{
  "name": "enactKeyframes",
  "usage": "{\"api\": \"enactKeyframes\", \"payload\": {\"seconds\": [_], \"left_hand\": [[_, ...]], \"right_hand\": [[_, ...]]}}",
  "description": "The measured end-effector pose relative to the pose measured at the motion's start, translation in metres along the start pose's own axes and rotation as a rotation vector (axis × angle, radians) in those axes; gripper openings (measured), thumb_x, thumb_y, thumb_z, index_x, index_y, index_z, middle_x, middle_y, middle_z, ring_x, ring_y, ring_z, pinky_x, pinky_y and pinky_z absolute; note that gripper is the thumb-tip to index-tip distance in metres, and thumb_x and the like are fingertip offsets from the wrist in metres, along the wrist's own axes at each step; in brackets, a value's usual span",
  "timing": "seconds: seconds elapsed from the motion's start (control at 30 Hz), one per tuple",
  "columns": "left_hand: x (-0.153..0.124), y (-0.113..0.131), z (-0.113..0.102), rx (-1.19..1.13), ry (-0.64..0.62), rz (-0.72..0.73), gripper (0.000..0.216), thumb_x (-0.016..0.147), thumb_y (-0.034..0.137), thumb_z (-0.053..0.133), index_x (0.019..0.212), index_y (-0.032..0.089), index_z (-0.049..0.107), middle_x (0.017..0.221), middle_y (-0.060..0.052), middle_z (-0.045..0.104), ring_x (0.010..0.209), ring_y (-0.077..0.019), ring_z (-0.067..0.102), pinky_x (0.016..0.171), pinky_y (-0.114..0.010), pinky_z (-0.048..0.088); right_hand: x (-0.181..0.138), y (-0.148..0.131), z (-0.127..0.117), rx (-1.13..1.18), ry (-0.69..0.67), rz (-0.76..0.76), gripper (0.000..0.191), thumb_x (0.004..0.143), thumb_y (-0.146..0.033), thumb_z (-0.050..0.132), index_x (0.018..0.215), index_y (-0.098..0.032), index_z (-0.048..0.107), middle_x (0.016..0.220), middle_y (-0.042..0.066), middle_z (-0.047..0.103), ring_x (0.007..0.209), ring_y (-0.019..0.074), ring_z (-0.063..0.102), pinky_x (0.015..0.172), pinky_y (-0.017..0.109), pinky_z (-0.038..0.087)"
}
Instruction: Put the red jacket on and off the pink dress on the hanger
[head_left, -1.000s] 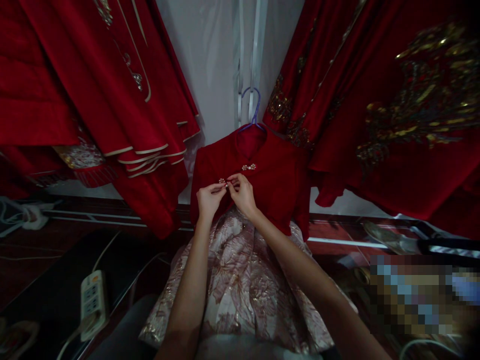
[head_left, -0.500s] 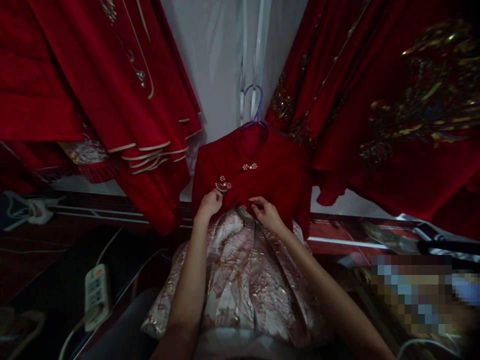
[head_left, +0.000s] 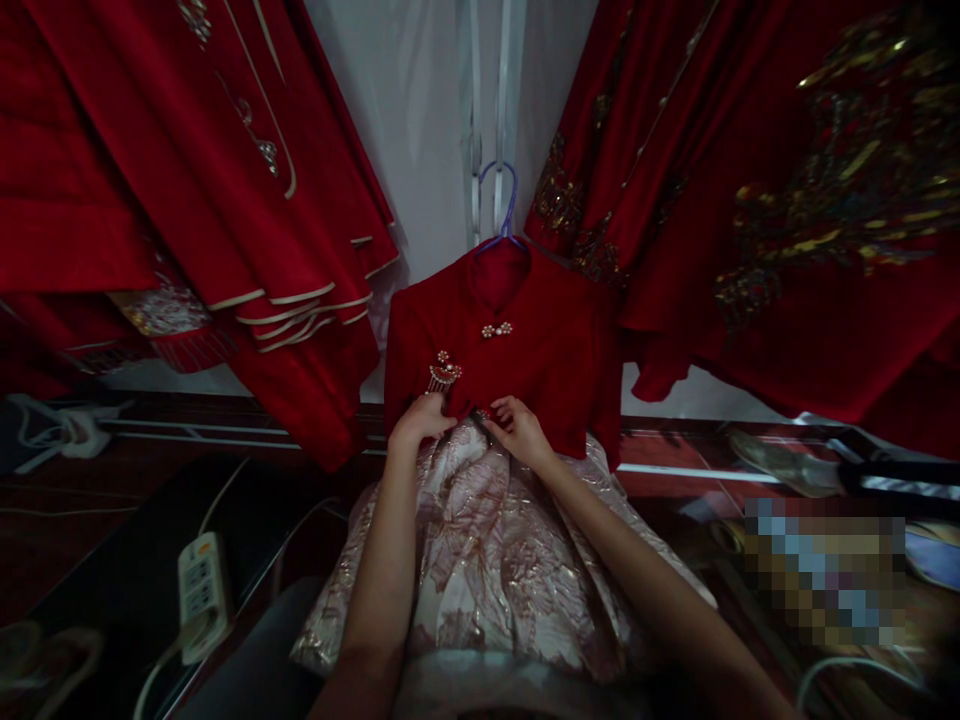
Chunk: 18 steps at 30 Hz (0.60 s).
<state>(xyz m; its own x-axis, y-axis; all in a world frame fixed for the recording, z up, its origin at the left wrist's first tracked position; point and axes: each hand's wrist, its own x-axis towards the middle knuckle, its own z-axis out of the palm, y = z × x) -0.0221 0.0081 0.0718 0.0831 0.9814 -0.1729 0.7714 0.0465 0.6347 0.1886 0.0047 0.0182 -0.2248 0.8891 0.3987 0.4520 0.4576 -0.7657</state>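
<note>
A small red dress with a pink-and-gold brocade skirt hangs on a blue hanger in front of me. Its bodice has a pearl clasp near the collar and a tasselled pearl clasp lower left. My left hand is closed on the bodice's lower edge just under the tasselled clasp. My right hand pinches the bodice hem at a third small fastening near the waist. Both hands nearly meet at the waist seam.
Large red embroidered garments hang at the left and right. A white power strip with its cable lies on the dark floor at lower left. A glossy dark surface with clutter sits at the right.
Both hands dropped from the tasselled clasp at chest height to the waist edge of the bodice. The tasselled clasp now hangs free and fastened-looking. The right hand moved left toward the left hand.
</note>
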Motion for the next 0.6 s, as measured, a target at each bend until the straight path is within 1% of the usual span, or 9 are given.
{"api": "enactKeyframes", "payload": {"seconds": [0.07, 0.1, 0.23, 0.27, 0.3, 0.33, 0.43, 0.47, 0.6], "left_hand": [[-0.005, 0.006, -0.007, 0.046, 0.036, 0.043, 0.016, 0.069, 0.025, 0.064, 0.064, 0.019, 0.05, 0.047, 0.0, 0.059, 0.048, -0.0166, 0.062, 0.049, -0.022, 0.043], [-0.008, 0.01, -0.009, 0.073, 0.092, 0.079, 0.015, 0.07, 0.026, 0.063, 0.065, 0.019, 0.051, 0.049, 0.0, 0.06, 0.051, -0.0173, 0.063, 0.052, -0.024, 0.045], [-0.009, 0.026, -0.008, 0.122, 0.481, 0.229, 0.014, 0.069, 0.022, 0.066, 0.077, 0.019, 0.055, 0.071, -0.004, 0.068, 0.07, -0.0182, 0.066, 0.065, -0.026, 0.046], [-0.007, 0.028, -0.004, 0.107, 0.535, 0.24, 0.016, 0.069, 0.021, 0.066, 0.08, 0.019, 0.056, 0.076, -0.005, 0.068, 0.073, -0.0181, 0.066, 0.067, -0.026, 0.046], [-0.004, 0.03, 0.001, 0.084, 0.534, 0.241, 0.018, 0.068, 0.02, 0.068, 0.082, 0.018, 0.056, 0.078, -0.006, 0.069, 0.073, -0.0181, 0.066, 0.067, -0.026, 0.046], [0.0, 0.029, 0.006, 0.056, 0.477, 0.239, 0.021, 0.066, 0.019, 0.07, 0.082, 0.018, 0.057, 0.078, -0.006, 0.069, 0.073, -0.0179, 0.066, 0.067, -0.026, 0.047], [0.01, 0.024, 0.019, -0.04, 0.192, 0.249, 0.025, 0.061, 0.017, 0.075, 0.079, 0.017, 0.059, 0.074, -0.005, 0.07, 0.069, -0.0167, 0.066, 0.063, -0.025, 0.048], [0.012, 0.021, 0.021, -0.063, 0.145, 0.259, 0.024, 0.061, 0.016, 0.074, 0.079, 0.016, 0.059, 0.074, -0.005, 0.07, 0.068, -0.0161, 0.066, 0.063, -0.024, 0.048], [0.011, 0.017, 0.02, -0.049, 0.218, 0.295, 0.017, 0.067, 0.02, 0.07, 0.08, 0.015, 0.059, 0.075, -0.005, 0.07, 0.067, -0.0143, 0.065, 0.061, -0.022, 0.047]], "right_hand": [[-0.001, -0.005, 0.0, -0.055, 0.044, -0.044, 0.023, 0.078, -0.032, 0.061, 0.097, -0.019, 0.055, 0.091, 0.005, 0.054, 0.078, 0.0152, 0.055, 0.063, 0.026, 0.05], [-0.002, -0.007, 0.0, -0.068, 0.058, -0.054, 0.022, 0.079, -0.032, 0.06, 0.096, -0.019, 0.055, 0.093, 0.005, 0.054, 0.078, 0.0153, 0.055, 0.063, 0.027, 0.05], [0.0, -0.012, -0.002, -0.046, 0.071, -0.074, 0.015, 0.082, -0.031, 0.055, 0.091, -0.019, 0.054, 0.088, 0.004, 0.056, 0.074, 0.0142, 0.055, 0.065, 0.027, 0.05], [0.001, -0.012, -0.004, -0.021, 0.07, -0.073, 0.014, 0.082, -0.031, 0.055, 0.09, -0.019, 0.054, 0.085, 0.003, 0.057, 0.073, 0.0139, 0.056, 0.066, 0.027, 0.05], [0.003, -0.011, -0.006, 0.012, 0.069, -0.061, 0.015, 0.081, -0.031, 0.056, 0.089, -0.019, 0.053, 0.082, 0.002, 0.058, 0.071, 0.0137, 0.057, 0.065, 0.026, 0.05], [0.005, -0.01, -0.008, 0.049, 0.07, -0.038, 0.016, 0.081, -0.032, 0.057, 0.089, -0.019, 0.053, 0.08, 0.002, 0.058, 0.07, 0.0136, 0.058, 0.063, 0.026, 0.051], [0.011, -0.005, -0.017, 0.154, 0.095, 0.042, 0.021, 0.078, -0.036, 0.06, 0.086, -0.019, 0.053, 0.078, 0.003, 0.062, 0.069, 0.0139, 0.061, 0.061, 0.025, 0.051], [0.013, -0.004, -0.019, 0.179, 0.107, 0.057, 0.022, 0.077, -0.037, 0.062, 0.085, -0.018, 0.053, 0.078, 0.003, 0.063, 0.069, 0.014, 0.062, 0.062, 0.026, 0.052], [0.014, -0.005, -0.02, 0.248, 0.082, 0.06, 0.026, 0.074, -0.039, 0.066, 0.083, -0.018, 0.056, 0.078, 0.004, 0.066, 0.07, 0.0141, 0.064, 0.067, 0.027, 0.053]]}}
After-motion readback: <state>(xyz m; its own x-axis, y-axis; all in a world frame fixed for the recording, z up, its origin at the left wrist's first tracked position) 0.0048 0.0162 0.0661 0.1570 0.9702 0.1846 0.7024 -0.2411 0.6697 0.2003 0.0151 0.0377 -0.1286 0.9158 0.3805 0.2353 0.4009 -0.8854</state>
